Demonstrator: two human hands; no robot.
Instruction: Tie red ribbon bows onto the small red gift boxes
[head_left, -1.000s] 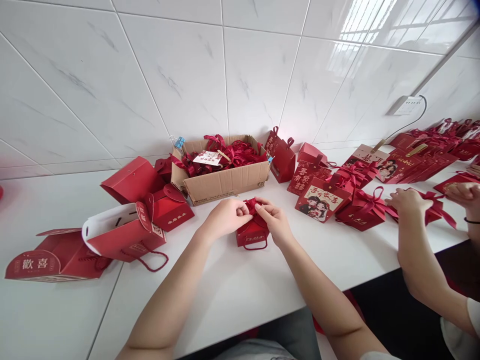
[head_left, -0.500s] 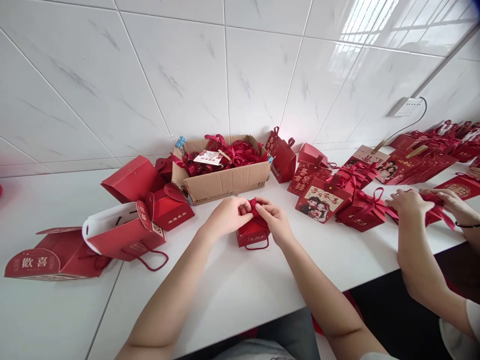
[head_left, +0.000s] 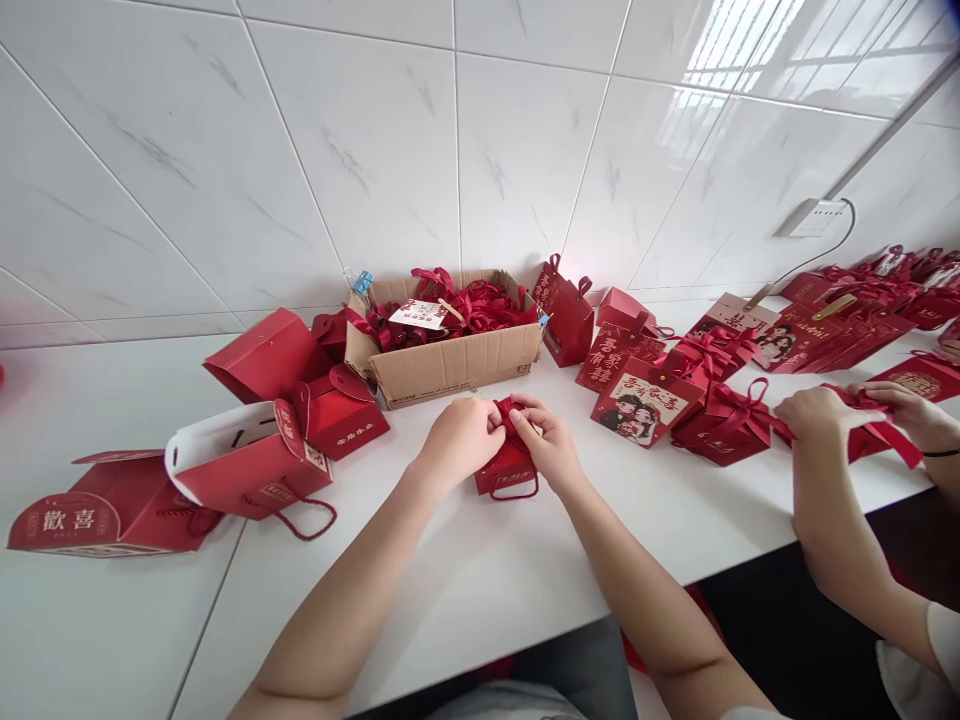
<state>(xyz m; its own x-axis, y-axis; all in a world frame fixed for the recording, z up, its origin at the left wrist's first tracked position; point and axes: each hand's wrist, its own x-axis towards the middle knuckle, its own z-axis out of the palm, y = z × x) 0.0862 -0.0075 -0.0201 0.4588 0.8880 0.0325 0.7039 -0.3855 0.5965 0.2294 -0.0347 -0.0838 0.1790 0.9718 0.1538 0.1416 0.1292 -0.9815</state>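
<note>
A small red gift box with a cord handle at its front stands on the white table before me. My left hand is closed at the left of the box top, its thumb and fingers pinching a red ribbon. From the other side my right hand pinches the same ribbon between thumb and fingers. Both hands cover much of the box's upper part, so how the ribbon runs there is hidden.
Behind the box is a cardboard carton full of red ribbons. Several red boxes lie at left. On the right stand decorated boxes with bows. A co-worker's hands handle a ribbon at far right.
My left hand has turned slightly, its back now more over the box's left side. My right hand stays nearly in place. The co-worker's hands have shifted a little on their ribbon.
</note>
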